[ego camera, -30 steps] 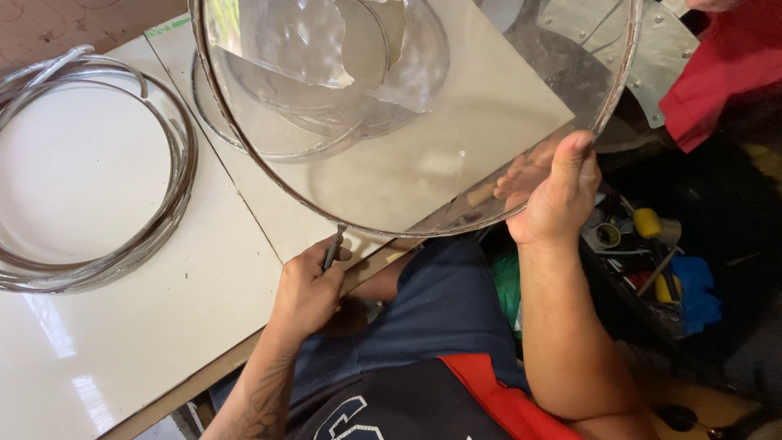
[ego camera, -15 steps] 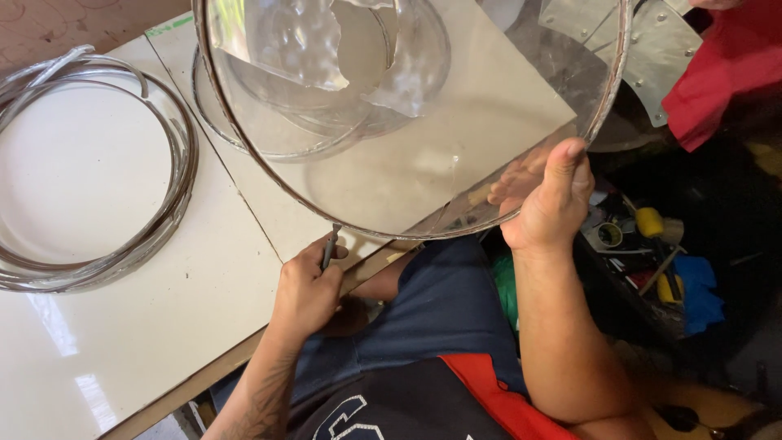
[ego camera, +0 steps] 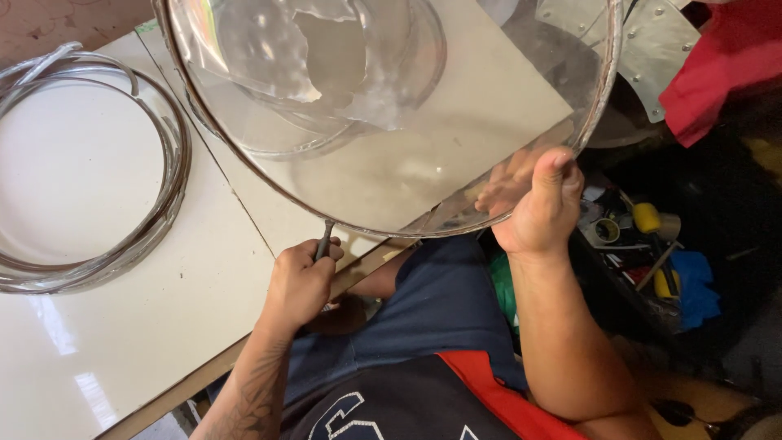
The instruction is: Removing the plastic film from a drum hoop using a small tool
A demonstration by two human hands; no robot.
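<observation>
Large clear dome [ego camera: 391, 122] with dark metal rim, tilted above white table [ego camera: 122, 342]; right hand [ego camera: 538, 208] gripping rim edge; left hand [ego camera: 301, 281] clenched on slim tool [ego camera: 324, 241] touching rim. Best done, judging by this, with dome steady, tool tip tight against rim; hoops [ego camera: 90, 179] lying left.

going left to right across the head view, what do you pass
coiled metal hoops → left hand gripping a thin tool → right hand on the clear dome's rim → yellow-headed mallet → blue cloth
</observation>
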